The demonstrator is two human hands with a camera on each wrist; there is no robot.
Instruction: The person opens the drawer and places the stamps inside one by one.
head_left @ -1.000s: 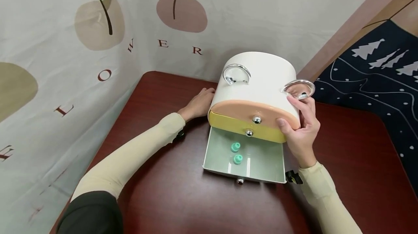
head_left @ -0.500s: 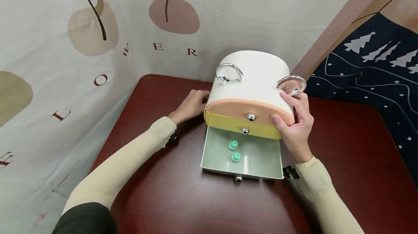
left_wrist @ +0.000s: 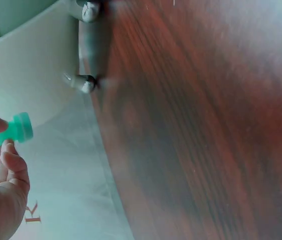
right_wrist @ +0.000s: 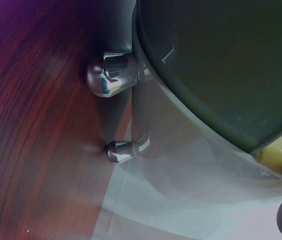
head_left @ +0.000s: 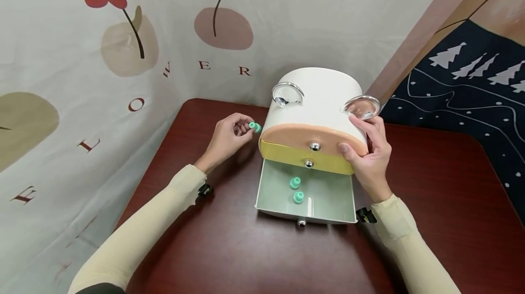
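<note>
Between thumb and fingertips, my left hand [head_left: 229, 136] pinches a small green stepped cap-like piece [head_left: 255, 127], just left of a small white drawer cabinet [head_left: 324, 86]. The left wrist view shows this green piece [left_wrist: 16, 129] raised off the table. My right hand [head_left: 373, 157] grips the cabinet's right side, thumb on the peach top drawer front [head_left: 299, 138] and fingers by the right silver-rimmed ear [head_left: 362, 107]. The yellow middle drawer [head_left: 283, 153] is closed. Pulled out below is the pale green bottom drawer [head_left: 275, 193], holding two similar green pieces, one farther back [head_left: 295, 183] and one nearer [head_left: 298, 197].
The cabinet stands on a dark red wooden table [head_left: 229, 239]. Silver feet [right_wrist: 111, 75] hold it up. A white flower-printed cloth [head_left: 164, 20] hangs behind and to the left; a navy cloth with trees [head_left: 471, 89] hangs at the right.
My left hand has drawn back leftward from beside the cabinet, and the green piece now shows in its fingertips. My right hand keeps its hold; the head view has shifted slightly.
</note>
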